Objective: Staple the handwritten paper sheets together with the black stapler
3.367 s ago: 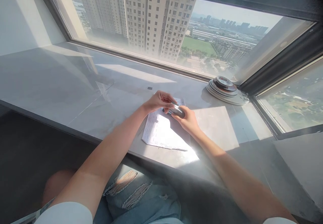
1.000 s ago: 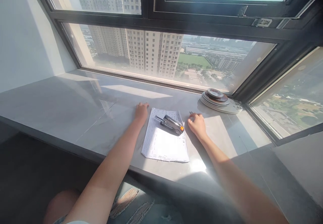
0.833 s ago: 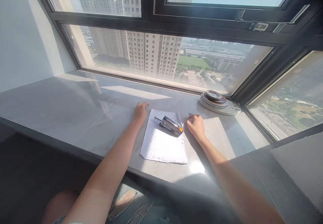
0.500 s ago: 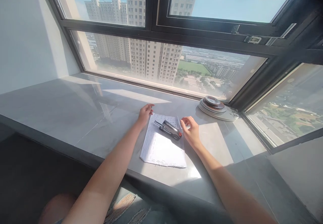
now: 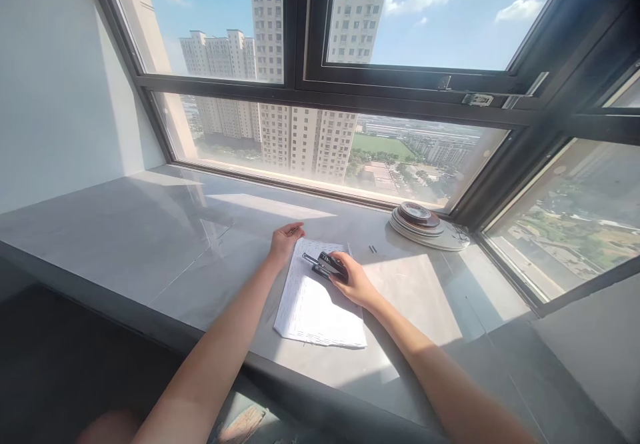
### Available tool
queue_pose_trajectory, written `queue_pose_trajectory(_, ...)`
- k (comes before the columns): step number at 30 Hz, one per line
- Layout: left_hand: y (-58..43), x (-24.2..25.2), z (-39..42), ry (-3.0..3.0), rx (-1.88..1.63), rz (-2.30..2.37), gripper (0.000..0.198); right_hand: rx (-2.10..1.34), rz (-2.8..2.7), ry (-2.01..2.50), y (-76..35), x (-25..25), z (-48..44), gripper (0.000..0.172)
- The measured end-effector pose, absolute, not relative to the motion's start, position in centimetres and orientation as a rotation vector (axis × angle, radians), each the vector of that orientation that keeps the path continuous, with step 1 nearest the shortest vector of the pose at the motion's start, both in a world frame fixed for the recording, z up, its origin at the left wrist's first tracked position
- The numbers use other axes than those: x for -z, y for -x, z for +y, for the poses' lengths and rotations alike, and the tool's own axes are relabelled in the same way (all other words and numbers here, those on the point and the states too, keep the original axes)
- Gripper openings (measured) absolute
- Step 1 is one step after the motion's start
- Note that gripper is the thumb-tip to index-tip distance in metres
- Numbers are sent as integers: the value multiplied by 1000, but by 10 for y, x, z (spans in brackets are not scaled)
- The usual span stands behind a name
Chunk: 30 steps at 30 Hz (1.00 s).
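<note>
A stack of printed white sheets lies on the grey stone windowsill. On its far end rests a dark stapler. My right hand is wrapped over the stapler's rear end. My left hand hovers at the sheets' far left corner, palm partly up, fingers loosely curled and holding nothing. A small strip of staples lies on the sill just right of the paper.
A pile of round plates sits at the back right by the black window frame. A white wall closes the left side. The sill's dark front edge runs under my forearms.
The camera tilted upward. My right hand left the staples on the sill and moved left onto the stapler. My left hand lifted off the sill and turned slightly palm up.
</note>
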<state>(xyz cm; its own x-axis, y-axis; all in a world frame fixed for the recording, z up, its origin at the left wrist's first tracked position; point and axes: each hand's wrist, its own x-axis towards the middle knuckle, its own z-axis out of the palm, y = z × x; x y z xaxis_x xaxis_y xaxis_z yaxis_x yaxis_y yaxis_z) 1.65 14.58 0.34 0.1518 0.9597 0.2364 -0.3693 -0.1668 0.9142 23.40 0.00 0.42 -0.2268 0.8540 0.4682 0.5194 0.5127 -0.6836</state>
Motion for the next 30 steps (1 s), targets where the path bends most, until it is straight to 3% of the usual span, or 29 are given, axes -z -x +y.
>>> queue_pose_trajectory(5, -14, -6, 145, -1164, -1280, 710, 59, -512, -1899, 1117, -233, -9, -1, 46)
queue_pose_trajectory(11, -19, -10, 137, -1397, -1197, 685, 52, -508, -1904, 1099, -235, -9, 0, 45)
queue_pose_trajectory(18, 2, -19, 140, -1901, -1095, 605, 22, -504, -1893, 1095, -240, -7, 1, 43)
queue_pose_trajectory(26, 2, -24, 126, -1989, -687, 508, 35, -526, -1832, 1129, -241, -15, -1, 37)
queue_pose_trajectory(30, 1, -25, 126, -1985, -650, 516, 30, -552, -1835, 1152, -240, -18, -2, 36)
